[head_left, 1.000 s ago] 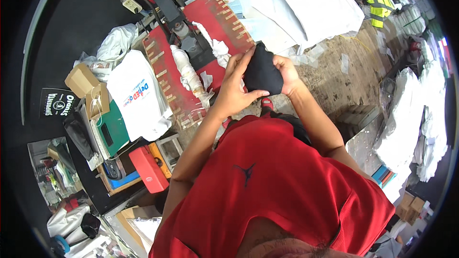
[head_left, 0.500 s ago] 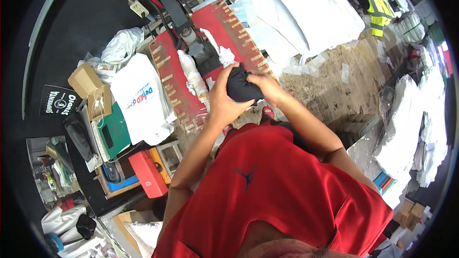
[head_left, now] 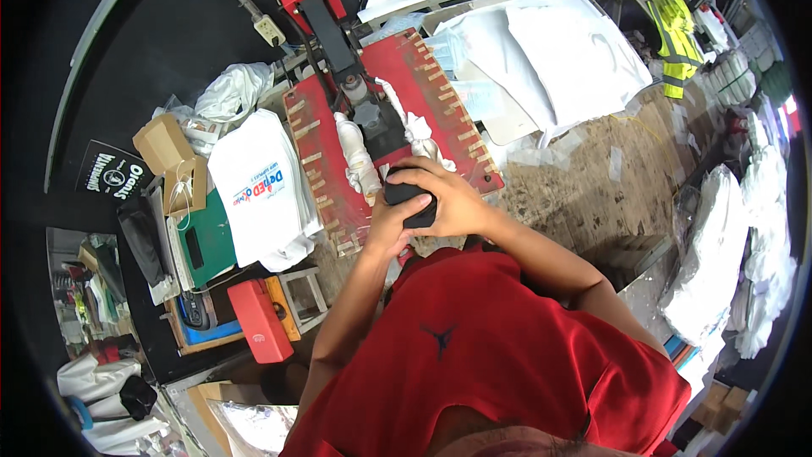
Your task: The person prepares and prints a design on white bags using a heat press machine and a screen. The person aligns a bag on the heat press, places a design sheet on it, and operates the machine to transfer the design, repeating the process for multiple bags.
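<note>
A red board [head_left: 393, 63] is seen at upper ctr of the frame, w/ taped edges. White sheets [head_left: 579, 59] are spread at upper right. A black-armed press [head_left: 326, 30] w/ a red box on top is mounted toward the board's far end. Printed white cloth [head_left: 279, 220] is laid left of ctr. A white-wrapped roll [head_left: 355, 156] lies along the board's left part.

Ctr of frame, at the board's near edge: the black cloth [head_left: 404, 194], bunched into a compact wad, is held btwn both hands. By the R hand [head_left: 454, 203] it is gripped from the right, fingers curled over the top. By the L hand [head_left: 391, 227] it is gripped from lower left, thumb laid across the near face. Underside hidden; whether the wad is clear of the board cannot be told.

Handling (est.): wt. light; body soft, prob. springy when squeezed; low breakage risk. Slip cannot be judged, as surface is matte but weave is too small to read. Loose folds may be shed if one side is released. Hold is best taken at opp. sides, w/ thumbs on the near face and moderate pressure.
</note>
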Demonstrator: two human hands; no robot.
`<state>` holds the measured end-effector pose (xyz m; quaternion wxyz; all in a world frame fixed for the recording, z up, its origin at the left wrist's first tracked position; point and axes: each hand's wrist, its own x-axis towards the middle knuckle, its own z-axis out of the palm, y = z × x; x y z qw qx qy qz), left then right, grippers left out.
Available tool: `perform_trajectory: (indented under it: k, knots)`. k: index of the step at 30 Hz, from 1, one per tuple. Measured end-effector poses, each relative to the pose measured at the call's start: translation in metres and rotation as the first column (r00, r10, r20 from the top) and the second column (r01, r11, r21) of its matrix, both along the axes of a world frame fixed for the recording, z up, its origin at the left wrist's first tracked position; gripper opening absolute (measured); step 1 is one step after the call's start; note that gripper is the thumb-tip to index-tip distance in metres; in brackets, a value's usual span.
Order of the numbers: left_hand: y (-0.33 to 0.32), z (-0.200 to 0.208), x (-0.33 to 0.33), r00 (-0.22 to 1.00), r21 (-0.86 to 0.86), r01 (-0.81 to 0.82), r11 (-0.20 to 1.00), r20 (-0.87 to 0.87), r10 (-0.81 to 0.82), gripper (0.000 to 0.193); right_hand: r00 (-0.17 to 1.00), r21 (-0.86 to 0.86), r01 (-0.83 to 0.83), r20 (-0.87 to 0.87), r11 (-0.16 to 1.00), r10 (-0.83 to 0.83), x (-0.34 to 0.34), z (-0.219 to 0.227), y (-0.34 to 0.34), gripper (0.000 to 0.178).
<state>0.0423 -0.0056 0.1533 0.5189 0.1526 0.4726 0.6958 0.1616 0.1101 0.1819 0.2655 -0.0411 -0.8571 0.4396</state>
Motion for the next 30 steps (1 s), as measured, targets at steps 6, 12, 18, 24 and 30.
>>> perform_trajectory:
  k: [6,12,18,24,30]
  knots:
    - [-0.009,-0.009,-0.010,0.904,0.223,0.117,0.968,0.380,-0.197,0.057,0.984,-0.060,-0.004,-0.175,0.998,-0.007,-0.007,0.004,-0.007,0.077]
    - [-0.001,-0.012,-0.007,0.922,0.222,0.097,0.970,0.348,-0.172,0.058,0.984,-0.168,0.048,-0.161,0.985,-0.075,-0.018,-0.017,-0.015,0.080]
    - [0.016,0.002,-0.010,0.980,0.144,0.020,0.989,0.191,-0.047,0.076,0.916,-0.246,0.251,-0.251,0.936,-0.312,-0.036,-0.024,-0.007,0.052]
    - [0.046,-0.020,-0.087,0.108,0.038,-0.487,0.873,-0.989,0.103,0.042,0.984,0.063,0.146,0.091,0.987,-0.151,-0.040,-0.068,0.010,0.034]
    - [0.083,-0.049,-0.114,0.144,-0.010,-0.593,0.805,-0.985,0.094,0.085,0.980,0.238,0.092,0.148,0.967,-0.130,-0.044,-0.079,0.002,0.052]
